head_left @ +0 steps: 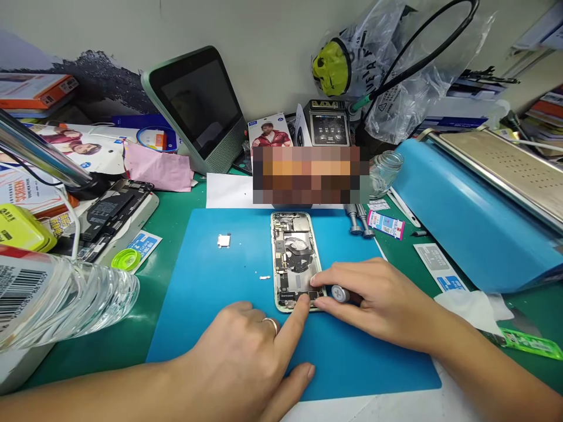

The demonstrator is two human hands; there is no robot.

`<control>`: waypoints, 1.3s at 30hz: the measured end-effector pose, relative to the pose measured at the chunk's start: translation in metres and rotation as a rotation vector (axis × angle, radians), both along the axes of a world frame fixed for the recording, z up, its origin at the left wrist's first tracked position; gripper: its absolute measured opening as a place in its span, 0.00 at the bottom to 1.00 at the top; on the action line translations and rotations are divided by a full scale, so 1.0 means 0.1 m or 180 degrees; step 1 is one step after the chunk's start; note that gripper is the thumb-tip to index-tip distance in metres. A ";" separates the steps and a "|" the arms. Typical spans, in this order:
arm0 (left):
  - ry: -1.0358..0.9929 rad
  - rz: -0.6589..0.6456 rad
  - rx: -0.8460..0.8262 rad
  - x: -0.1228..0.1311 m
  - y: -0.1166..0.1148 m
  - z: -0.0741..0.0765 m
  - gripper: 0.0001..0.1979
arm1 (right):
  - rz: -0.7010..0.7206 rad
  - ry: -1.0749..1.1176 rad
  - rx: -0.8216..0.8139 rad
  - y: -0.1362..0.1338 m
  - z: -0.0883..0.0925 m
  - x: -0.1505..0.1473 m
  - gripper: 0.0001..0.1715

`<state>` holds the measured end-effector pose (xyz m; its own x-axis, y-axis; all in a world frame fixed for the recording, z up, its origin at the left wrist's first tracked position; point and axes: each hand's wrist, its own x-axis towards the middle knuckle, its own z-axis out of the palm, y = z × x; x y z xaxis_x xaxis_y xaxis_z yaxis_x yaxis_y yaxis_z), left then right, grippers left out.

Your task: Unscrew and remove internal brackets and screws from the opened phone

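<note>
An opened smartphone [300,252] lies upright on the blue mat [211,305], with its circuit board and metal inner plate bare. My left hand [248,346] stretches its index finger onto the black part at the phone's bottom end; its thumb stands apart and nothing is in it. At the lower right edge, the index finger and thumb of my right hand [380,299] touch the phone. A grey screwdriver [340,293] is tucked in that hand, only its round end showing. Left of the phone lie a small metal plate [224,240] and a tiny bracket [264,277].
Two grey screwdrivers [353,221] lie beyond the mat beside a glass jar [387,170]. A large clear bottle [88,299] stands close on the left, near another phone housing [118,217]. A blue-covered machine [484,217] fills the right; a smart display [197,105] stands behind.
</note>
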<state>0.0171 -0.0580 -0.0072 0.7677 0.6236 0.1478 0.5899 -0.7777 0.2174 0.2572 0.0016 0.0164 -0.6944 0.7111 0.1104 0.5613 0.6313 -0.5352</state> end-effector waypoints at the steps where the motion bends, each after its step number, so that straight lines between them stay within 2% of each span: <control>1: -0.0007 0.0010 0.0027 0.00 0.00 -0.01 0.29 | 0.0020 -0.0034 -0.0024 0.00 -0.01 0.00 0.07; 7: -0.0061 0.0037 0.0175 0.01 -0.01 -0.05 0.30 | 0.0050 -0.0101 -0.0063 0.00 -0.02 0.00 0.06; 23: -0.0115 0.0061 0.0267 0.02 -0.01 -0.06 0.30 | 0.0157 -0.0203 0.0089 -0.02 -0.04 -0.02 0.13; 33: -0.0130 0.0062 0.0273 0.02 0.00 -0.06 0.31 | 0.0199 -0.0130 0.0134 -0.02 -0.06 -0.03 0.12; 36: -0.0112 0.0056 0.0298 0.02 0.00 -0.07 0.31 | 0.0144 -0.0106 0.0157 -0.01 -0.07 -0.01 0.11; 39: -0.0073 0.0049 0.0288 0.02 0.01 -0.06 0.31 | -0.0128 -0.0066 0.0296 0.05 -0.06 0.08 0.09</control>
<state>0.0191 -0.0573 -0.0136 0.7538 0.6186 0.2216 0.5976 -0.7856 0.1603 0.2649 0.0064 0.0101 -0.6684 0.7257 0.1631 0.5975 0.6544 -0.4634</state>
